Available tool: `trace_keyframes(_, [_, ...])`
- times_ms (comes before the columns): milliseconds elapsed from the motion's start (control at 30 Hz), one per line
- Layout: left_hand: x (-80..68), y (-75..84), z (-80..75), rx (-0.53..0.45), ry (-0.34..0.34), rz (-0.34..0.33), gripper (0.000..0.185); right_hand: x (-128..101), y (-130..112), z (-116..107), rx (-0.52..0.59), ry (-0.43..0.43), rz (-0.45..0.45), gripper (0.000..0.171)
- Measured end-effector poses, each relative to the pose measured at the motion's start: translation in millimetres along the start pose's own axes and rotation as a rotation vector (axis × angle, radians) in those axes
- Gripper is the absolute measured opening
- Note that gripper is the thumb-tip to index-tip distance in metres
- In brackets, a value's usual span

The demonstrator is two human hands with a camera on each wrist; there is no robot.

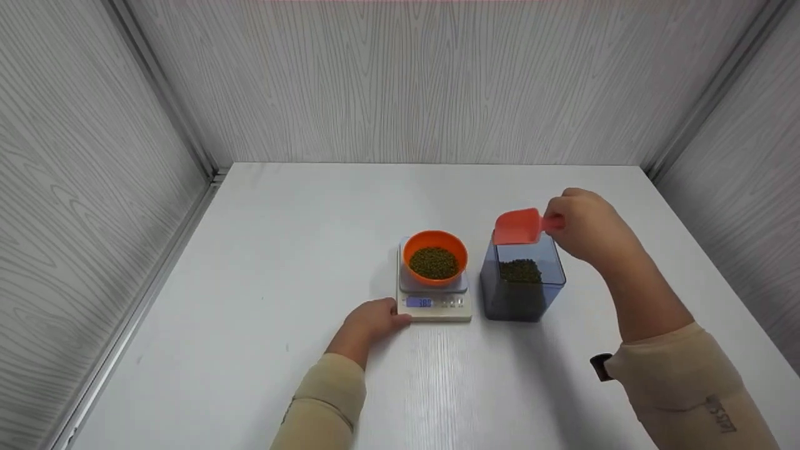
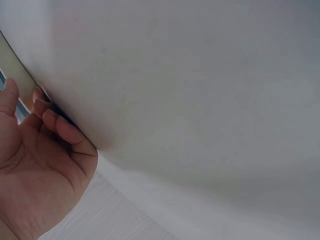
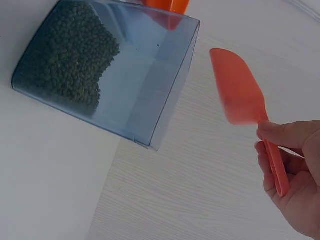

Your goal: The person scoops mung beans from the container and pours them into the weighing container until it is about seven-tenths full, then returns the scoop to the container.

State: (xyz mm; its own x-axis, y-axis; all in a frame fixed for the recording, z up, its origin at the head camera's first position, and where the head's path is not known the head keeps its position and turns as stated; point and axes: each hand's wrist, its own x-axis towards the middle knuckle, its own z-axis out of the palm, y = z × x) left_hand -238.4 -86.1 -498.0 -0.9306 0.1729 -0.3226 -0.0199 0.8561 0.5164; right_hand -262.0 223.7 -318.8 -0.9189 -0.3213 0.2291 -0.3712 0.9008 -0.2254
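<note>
Head view: the right hand point(image 1: 584, 226) is raised at 2 o'clock, forearm angled up, thumb and fingers pinching the handle of the red scoop point(image 1: 520, 226), which hangs over the far rim of the blue container point(image 1: 524, 284) of green beans. The left hand point(image 1: 373, 320), fingers loosely curled, touches the 7 o'clock corner of the scale point(image 1: 434, 299) bearing 1 orange bowl point(image 1: 435, 256) of beans.

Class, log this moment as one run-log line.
left hand: touches scale | right hand: holds scoop above container | bowl: on scale, holds beans
</note>
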Motion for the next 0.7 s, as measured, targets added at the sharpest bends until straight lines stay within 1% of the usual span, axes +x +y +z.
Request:
trace_keyframes(100, [0.5,-0.3,0.2,-0.013,-0.004,-0.014,0.030,-2,4,-6,-0.027,-0.028,-0.007,0.011])
trace_keyframes(233, [0.6,-0.5,0.1,-0.027,-0.006,-0.022,0.030,-4,5,-9,-0.085,-0.097,-0.016,0.012])
trace_keyframes(333, [0.0,-0.6,0.4,-0.025,-0.002,-0.014,0.030,-4,1,-6,-0.167,-0.167,-0.019,0.014])
trace_keyframes(433, [-1.1,-0.8,1.1,-0.019,0.004,-0.010,0.030,-4,-7,1,-0.288,-0.226,-0.046,0.015])
trace_keyframes(500, [-1.9,-1.2,1.4,-0.013,0.007,-0.003,0.030,-5,-12,8,-0.382,-0.238,-0.084,0.018])
trace_keyframes(567, [-2.3,-1.2,1.1,-0.018,0.008,-0.003,0.030,-6,-17,15,-0.466,-0.233,-0.118,0.020])
trace_keyframes(700, [-1.7,-1.5,0.4,-0.001,0.018,0.023,0.030,-6,-25,30,-0.574,-0.193,-0.179,0.012])
